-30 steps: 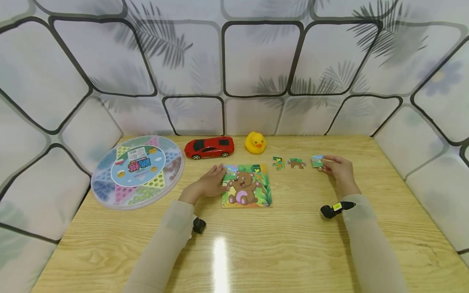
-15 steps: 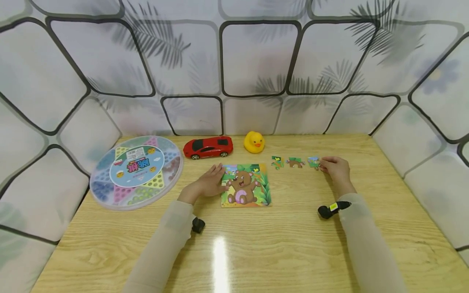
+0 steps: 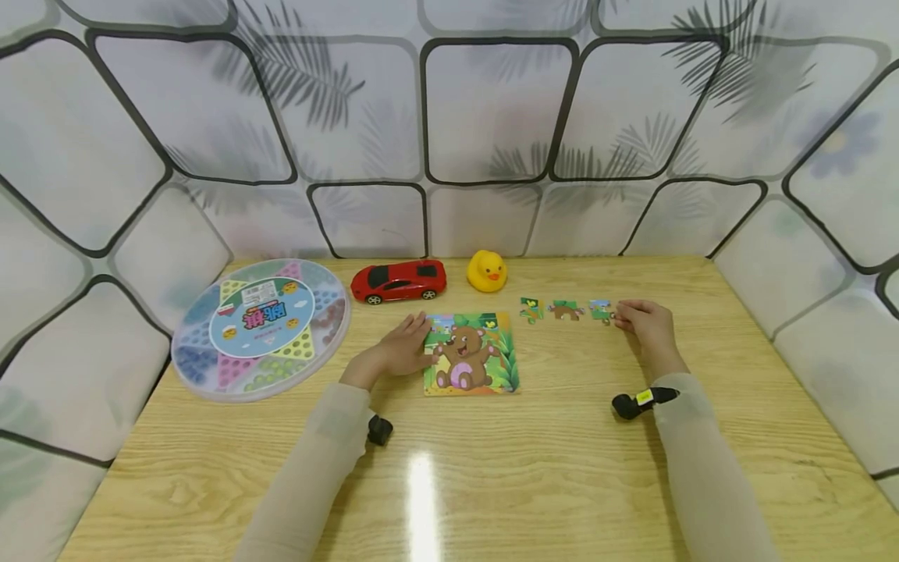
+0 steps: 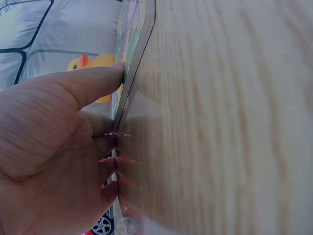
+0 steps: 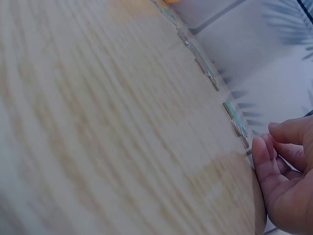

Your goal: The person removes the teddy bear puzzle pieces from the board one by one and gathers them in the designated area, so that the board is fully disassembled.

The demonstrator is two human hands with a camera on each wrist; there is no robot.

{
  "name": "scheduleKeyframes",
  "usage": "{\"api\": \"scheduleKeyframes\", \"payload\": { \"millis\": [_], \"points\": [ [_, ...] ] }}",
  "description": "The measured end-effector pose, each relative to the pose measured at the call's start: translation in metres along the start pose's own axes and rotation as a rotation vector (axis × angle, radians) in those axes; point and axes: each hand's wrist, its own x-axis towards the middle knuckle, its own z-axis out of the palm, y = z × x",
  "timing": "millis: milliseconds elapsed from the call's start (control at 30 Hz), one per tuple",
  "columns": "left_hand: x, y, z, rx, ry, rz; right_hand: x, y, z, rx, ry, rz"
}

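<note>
On your wooden table (image 3: 527, 468) lies one round Chinese checkers set (image 3: 261, 332), its label carrying large Chinese characters, too unclear to read, plus one white sticker in tiny print. Your one bear picture board (image 3: 469, 355) sits centrally; your left hand (image 3: 403, 347) rests at its left edge, fingers extended, gripping nothing. Your right hand (image 3: 648, 326) has loosely bent fingers, thumb nearly meeting forefinger, seemingly holding nothing. Behind stand one red sports car (image 3: 399, 282) and one yellow rubber duck (image 3: 487, 272). Three jigsaw pieces (image 3: 565, 310) line up rightward, the last just beside your right fingertips.
</note>
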Motion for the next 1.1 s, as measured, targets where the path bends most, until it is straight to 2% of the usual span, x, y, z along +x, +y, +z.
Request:
{"api": "scheduleKeyframes", "payload": {
  "millis": [367,667,1100],
  "points": [
    [0.002,-0.001,0.000,0.017,-0.004,0.008,-0.005,-0.001,-0.001,0.027,-0.015,-0.033],
    [0.000,0.000,-0.001,0.006,-0.001,0.007,-0.016,-0.006,0.015,-0.179,-0.118,-0.158],
    [0.000,0.000,-0.001,0.000,0.006,0.013,-0.038,0.001,0.062,-0.400,-0.254,-0.274]
  ]
}}
